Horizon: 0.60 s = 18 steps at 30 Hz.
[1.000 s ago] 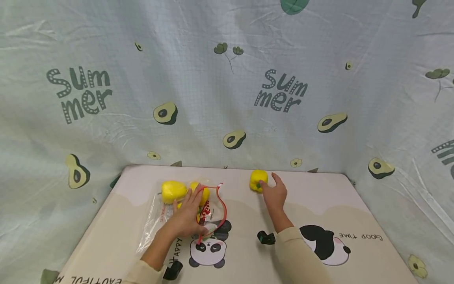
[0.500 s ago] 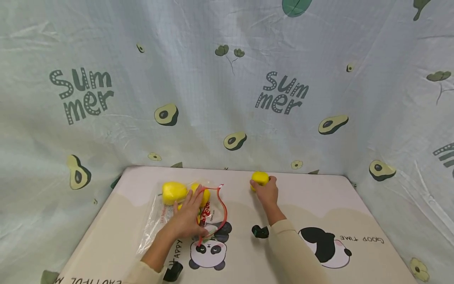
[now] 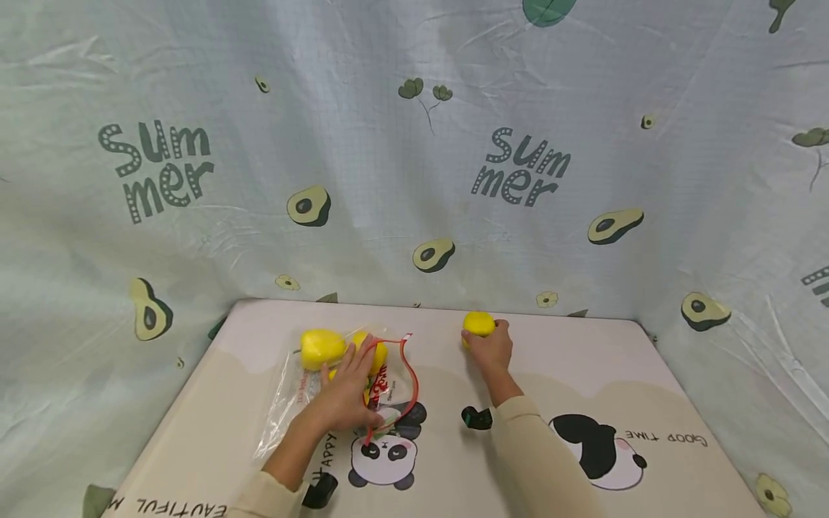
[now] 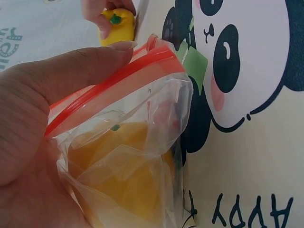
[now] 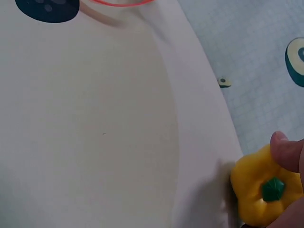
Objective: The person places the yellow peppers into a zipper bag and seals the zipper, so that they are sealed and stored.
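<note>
My right hand (image 3: 491, 351) grips a yellow bell pepper (image 3: 478, 324) near the table's far edge. In the right wrist view that pepper (image 5: 254, 183) shows its green stem, and the thumb lies over its side. To the left, a clear zip bag (image 3: 280, 410) with a red zip rim lies on the table, several yellow peppers (image 3: 322, 349) in it. My left hand (image 3: 343, 396) spreads over this bag, its fingers on the peppers. In the left wrist view the left thumb (image 4: 90, 66) lies along the red zip rim (image 4: 142, 64), and a bagged pepper (image 4: 118, 175) sits beside the palm.
The pale table mat (image 3: 447, 460) carries printed pandas and lettering. A hanging cloth (image 3: 363, 158) with avocado prints stands close behind the table's far edge. A small black device (image 3: 477, 417) sits by the right wrist and another black device (image 3: 320, 491) by the left.
The right fingers, spread beside the pepper a second ago, have closed round it. The pepper has turned so its stem no longer shows from above. My left hand keeps its place on the bag.
</note>
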### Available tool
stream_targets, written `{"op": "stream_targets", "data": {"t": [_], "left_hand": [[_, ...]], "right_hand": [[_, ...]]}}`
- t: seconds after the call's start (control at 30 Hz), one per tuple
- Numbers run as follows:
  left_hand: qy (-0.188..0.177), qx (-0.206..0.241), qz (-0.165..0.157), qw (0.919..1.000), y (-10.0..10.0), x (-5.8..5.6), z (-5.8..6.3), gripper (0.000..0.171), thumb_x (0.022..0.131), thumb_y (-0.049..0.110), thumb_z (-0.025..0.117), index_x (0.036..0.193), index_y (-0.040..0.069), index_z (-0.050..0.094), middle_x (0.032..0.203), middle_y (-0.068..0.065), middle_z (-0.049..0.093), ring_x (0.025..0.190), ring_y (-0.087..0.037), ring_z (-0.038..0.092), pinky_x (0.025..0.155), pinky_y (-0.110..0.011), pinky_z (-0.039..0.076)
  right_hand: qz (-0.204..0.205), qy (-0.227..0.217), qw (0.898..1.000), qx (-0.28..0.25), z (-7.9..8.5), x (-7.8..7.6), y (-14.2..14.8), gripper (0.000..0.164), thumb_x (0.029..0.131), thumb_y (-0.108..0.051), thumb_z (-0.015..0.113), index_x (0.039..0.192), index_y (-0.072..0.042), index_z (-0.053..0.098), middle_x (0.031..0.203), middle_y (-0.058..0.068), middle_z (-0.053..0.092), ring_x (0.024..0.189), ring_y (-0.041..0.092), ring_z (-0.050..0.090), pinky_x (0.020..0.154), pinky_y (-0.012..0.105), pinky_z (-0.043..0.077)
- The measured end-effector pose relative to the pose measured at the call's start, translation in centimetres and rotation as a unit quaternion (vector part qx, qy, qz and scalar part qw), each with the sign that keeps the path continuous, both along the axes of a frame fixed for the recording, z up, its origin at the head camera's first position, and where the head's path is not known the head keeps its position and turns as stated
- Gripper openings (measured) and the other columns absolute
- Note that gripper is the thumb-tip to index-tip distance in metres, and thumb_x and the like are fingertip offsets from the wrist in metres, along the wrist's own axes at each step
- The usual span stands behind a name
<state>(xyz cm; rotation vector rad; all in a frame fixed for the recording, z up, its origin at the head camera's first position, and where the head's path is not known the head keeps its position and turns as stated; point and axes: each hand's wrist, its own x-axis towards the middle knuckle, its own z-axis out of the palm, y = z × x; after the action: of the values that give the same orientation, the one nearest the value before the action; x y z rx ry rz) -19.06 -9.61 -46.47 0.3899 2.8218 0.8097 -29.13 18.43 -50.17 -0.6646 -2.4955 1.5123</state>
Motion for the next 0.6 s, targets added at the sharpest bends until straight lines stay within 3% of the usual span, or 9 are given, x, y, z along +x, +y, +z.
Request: {"op": "stream_targets", "data": {"t": [0.37, 0.6], "left_hand": [[-0.003, 0.0, -0.002, 1.0, 0.1, -0.2, 0.0, 0.13, 0.067, 0.028, 0.098, 0.168, 0.012, 0.018, 0.179, -0.002, 0.003, 0.165, -0.039, 0.002, 0.119, -0.084, -0.003], [-0.007, 0.004, -0.003, 1.0, 0.0, -0.3, 0.0, 0.13, 0.067, 0.027, 0.098, 0.168, 0.011, 0.017, 0.179, -0.001, 0.002, 0.165, -0.039, 0.0, 0.119, -0.083, -0.005]], "right_hand": [[0.042, 0.013, 0.998, -0.035, 1.5, 1.2, 1.1, 0.074, 0.088, -0.015, 0.081, 0.149, 0.0, 0.042, 0.148, 0.024, 0.052, 0.131, 0.042, 0.051, 0.118, 0.058, 0.045], [0.091, 0.022, 0.993, -0.074, 2.0, 2.0, 1.7, 0.068, 0.09, -0.01, 0.08, 0.148, 0.002, 0.045, 0.147, 0.023, 0.053, 0.132, 0.04, 0.052, 0.122, 0.056, 0.042]]}}
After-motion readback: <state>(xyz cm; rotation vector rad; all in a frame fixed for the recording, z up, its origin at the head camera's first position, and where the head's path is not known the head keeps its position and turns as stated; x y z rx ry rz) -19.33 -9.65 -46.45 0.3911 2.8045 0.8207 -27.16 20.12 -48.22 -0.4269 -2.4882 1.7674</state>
